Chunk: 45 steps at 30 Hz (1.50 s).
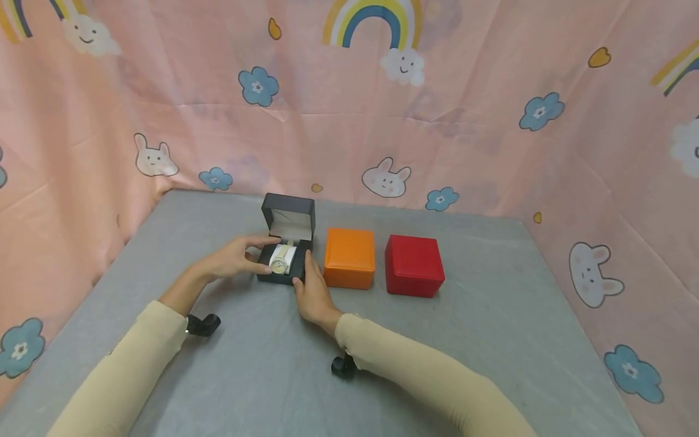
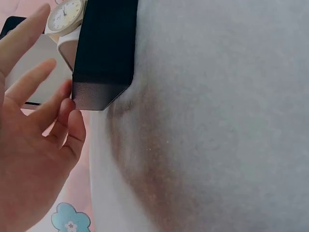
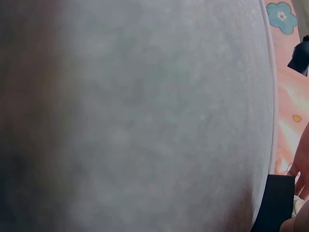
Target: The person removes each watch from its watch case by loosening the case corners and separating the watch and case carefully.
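A black watch box [image 1: 276,279] stands on the table with its lid [image 1: 297,203] raised. Inside, a wristwatch [image 1: 280,265] with a round pale dial and light strap sits around a white cushion [image 1: 291,258]. My left hand [image 1: 232,260] is at the box's left side, thumb and index finger spread. In the left wrist view its thumb tip overlaps the edge of the watch [image 2: 65,17], and the smaller fingers are bent close to the box corner [image 2: 94,94]. My right hand [image 1: 314,296] lies along the box's right side, fingers extended, thumb at the front corner.
An orange box [image 1: 349,260] stands just right of the black one, close to my right hand. Farther right is a red box [image 1: 415,267]; both are closed. The grey table [image 1: 480,340] ends at a pink patterned cloth [image 1: 475,139] hung behind it.
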Tool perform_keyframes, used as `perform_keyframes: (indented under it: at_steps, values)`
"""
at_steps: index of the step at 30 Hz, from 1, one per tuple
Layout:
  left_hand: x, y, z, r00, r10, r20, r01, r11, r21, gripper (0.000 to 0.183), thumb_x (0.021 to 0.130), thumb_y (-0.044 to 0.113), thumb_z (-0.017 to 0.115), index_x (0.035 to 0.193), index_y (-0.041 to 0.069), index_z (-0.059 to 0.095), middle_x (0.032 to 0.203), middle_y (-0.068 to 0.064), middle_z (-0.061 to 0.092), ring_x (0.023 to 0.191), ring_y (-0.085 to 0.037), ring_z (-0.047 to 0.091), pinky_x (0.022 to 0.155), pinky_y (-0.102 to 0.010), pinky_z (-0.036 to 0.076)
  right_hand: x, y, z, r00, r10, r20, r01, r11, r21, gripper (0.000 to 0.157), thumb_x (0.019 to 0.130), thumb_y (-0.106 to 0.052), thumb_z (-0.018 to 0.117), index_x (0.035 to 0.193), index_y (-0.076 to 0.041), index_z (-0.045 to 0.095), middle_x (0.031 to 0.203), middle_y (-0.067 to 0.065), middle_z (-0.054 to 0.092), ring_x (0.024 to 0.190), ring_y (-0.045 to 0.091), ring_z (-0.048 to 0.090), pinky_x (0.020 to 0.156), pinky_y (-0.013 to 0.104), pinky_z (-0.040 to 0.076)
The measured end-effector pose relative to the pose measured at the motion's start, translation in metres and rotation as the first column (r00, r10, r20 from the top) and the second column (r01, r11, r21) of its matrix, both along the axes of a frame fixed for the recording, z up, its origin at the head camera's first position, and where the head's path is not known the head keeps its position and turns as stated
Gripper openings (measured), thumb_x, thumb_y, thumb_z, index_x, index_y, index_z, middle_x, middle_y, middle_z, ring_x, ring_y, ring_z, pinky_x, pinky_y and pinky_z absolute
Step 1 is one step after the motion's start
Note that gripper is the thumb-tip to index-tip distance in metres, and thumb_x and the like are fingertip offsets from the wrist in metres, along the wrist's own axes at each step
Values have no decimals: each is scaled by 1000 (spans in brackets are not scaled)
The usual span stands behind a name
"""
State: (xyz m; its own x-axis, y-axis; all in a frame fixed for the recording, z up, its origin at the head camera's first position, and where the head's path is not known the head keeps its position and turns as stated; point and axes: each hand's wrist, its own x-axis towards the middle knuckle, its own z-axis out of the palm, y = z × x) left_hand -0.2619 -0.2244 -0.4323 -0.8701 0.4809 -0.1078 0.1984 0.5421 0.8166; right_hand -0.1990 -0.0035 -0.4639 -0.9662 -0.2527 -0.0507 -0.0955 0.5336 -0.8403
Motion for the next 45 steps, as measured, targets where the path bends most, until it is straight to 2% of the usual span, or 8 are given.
perform_keyframes:
  at_steps: [6, 13, 22, 27, 32, 38, 45]
  values:
    - [-5, 4, -1, 1000, -18, 16, 19, 998, -55, 75, 88, 21, 79, 153, 6, 43, 163, -27, 27, 149, -46, 28, 113, -60, 39, 0, 1, -2, 1000, 5, -4, -5, 1000, 10, 66, 108, -11, 45, 162, -2, 8, 169, 19, 14, 157, 31, 19, 126, 48, 21]
    - [-11, 4, 1, 998, -31, 53, 37, 992, -122, 78, 89, 25, 78, 155, 8, 40, 165, -30, 17, 149, -52, 23, 117, -65, 31, 0, 1, 0, 1000, 3, -2, -3, 1000, 17, 67, 108, -11, 45, 162, -3, 7, 169, 18, 15, 157, 29, 20, 127, 46, 22]
    - [-18, 2, 10, 992, -87, 96, 103, 978, -182, 78, 92, 28, 76, 157, 10, 37, 164, -29, 17, 148, -54, 23, 116, -68, 29, -2, -3, 1, 1000, -7, 20, 7, 1000, 9, 68, 107, -11, 46, 163, -5, 7, 169, 18, 15, 157, 29, 22, 126, 46, 22]
    - [-20, 4, 12, 989, -114, 91, 131, 967, -220, 78, 92, 29, 76, 157, 9, 37, 163, -29, 17, 149, -53, 20, 116, -68, 28, -2, -2, 0, 999, -6, 34, 6, 1000, 19, 68, 108, -12, 45, 163, -6, 6, 170, 17, 14, 157, 28, 20, 127, 45, 21]
    - [-20, 5, 13, 989, -137, 63, 149, 957, -249, 77, 92, 30, 75, 156, 7, 38, 160, -31, 20, 142, -53, 31, 114, -69, 30, -1, -1, 1, 1000, 1, 26, -1, 1000, 12, 67, 108, -11, 44, 163, -4, 6, 169, 19, 15, 157, 29, 20, 127, 46, 22]
    - [-20, 6, 15, 990, -136, 40, 142, 956, -258, 78, 91, 28, 77, 155, 4, 39, 156, -33, 22, 136, -51, 37, 110, -68, 34, -1, -1, 1, 999, -1, 41, -1, 1000, 29, 68, 108, -13, 44, 163, -7, 5, 170, 16, 14, 157, 27, 19, 127, 44, 22]
    - [-20, 8, 14, 991, -132, 12, 130, 955, -266, 76, 89, 29, 78, 152, 4, 44, 156, -34, 23, 141, -53, 29, 112, -69, 32, -1, -2, 1, 999, -4, 35, 3, 1000, 28, 68, 108, -12, 44, 163, -6, 5, 170, 17, 14, 157, 28, 20, 127, 45, 22]
